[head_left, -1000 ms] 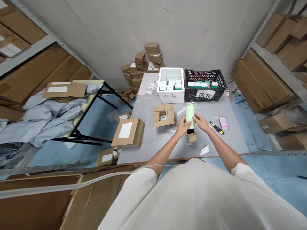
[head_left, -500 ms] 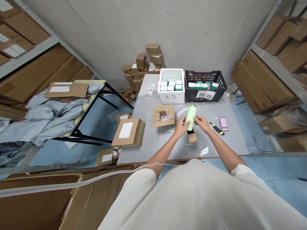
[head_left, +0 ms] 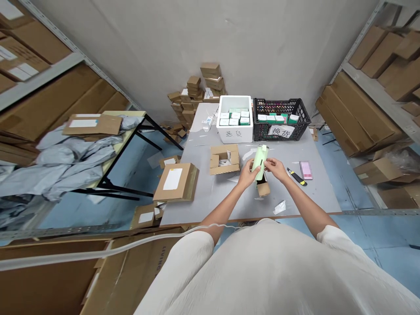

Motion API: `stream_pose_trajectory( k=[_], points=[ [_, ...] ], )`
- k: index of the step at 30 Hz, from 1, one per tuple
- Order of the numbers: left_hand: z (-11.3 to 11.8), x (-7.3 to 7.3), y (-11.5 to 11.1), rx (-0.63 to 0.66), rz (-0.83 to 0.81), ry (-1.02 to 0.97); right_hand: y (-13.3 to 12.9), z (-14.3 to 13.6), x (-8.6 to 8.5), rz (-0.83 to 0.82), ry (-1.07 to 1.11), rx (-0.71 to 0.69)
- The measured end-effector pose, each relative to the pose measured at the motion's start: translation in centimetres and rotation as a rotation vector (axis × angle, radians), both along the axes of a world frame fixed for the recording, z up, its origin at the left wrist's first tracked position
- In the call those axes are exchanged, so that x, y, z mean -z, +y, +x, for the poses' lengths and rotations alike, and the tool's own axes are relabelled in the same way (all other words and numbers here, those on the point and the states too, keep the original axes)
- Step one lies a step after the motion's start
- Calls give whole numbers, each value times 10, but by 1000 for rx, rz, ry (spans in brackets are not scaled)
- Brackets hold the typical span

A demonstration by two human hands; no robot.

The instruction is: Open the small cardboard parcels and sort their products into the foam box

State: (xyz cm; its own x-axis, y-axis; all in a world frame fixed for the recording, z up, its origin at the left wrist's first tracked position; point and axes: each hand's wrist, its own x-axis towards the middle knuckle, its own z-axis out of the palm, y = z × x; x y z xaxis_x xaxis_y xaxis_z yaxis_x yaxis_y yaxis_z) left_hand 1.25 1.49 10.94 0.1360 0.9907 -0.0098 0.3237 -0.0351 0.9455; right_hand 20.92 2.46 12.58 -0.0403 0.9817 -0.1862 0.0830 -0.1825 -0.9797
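Bottle [head_left: 261, 157], pale green with a dark mark on its side, sits tilted in your hands, nearer to you than the white foam box [head_left: 234, 136] and a little to its right. The fingers of your left hand [head_left: 246, 176] are wrapped around it, with the thumb across its front. Those of your right hand [head_left: 276, 169] are bent in at its right side; you can't tell from this view whether they grip it or only touch.

Below the bottle, also on your side of the foam box, is a small carton [head_left: 263, 189] with its flap folded out towards you. The bottle's lower end overlaps its dark opening, and whether it is inside cannot be told.

Directly in front of the foam box, an open carton [head_left: 215, 164] holding white crumpled stuff lies on your grey surface [head_left: 213, 197]. Just right of the foam box stands a black crate [head_left: 261, 130]; both contain white-and-green boxes. In front of the foam box and well to its right you have a yellow-and-black cutter [head_left: 297, 176], beside a pink item [head_left: 306, 170] too blurred to name. A closed carton [head_left: 175, 181] with a white label lies to the foam box's front left.
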Motion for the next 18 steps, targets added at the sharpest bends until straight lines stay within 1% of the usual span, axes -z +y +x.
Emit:
stream_pose_trajectory(
  k=[2, 5, 8, 10, 12, 15, 18],
  points=[
    [-1, -1, 0, 28, -12, -33, 2, 0, 0, 1, -8, -15],
    [-1, -3, -2, 43, -18, 33, 2, -1, 1, 9, -36, -7],
    [-1, 0, -4, -4, -6, 155, 0, -3, 2, -8, -22, 5],
    [-2, 3, -3, -27, 10, 185, -1, -4, 3, -18, -6, 1],
    [-3, 7, -1, -31, 13, 148, -1, -4, 3, -4, -3, 10],
    [-4, 12, 3, -23, -16, 9, 1, -2, 6, 15, 13, 41],
    [-4, 15, 6, 7, -30, -94, 4, -1, 8, -1, 51, 42]
  ],
)
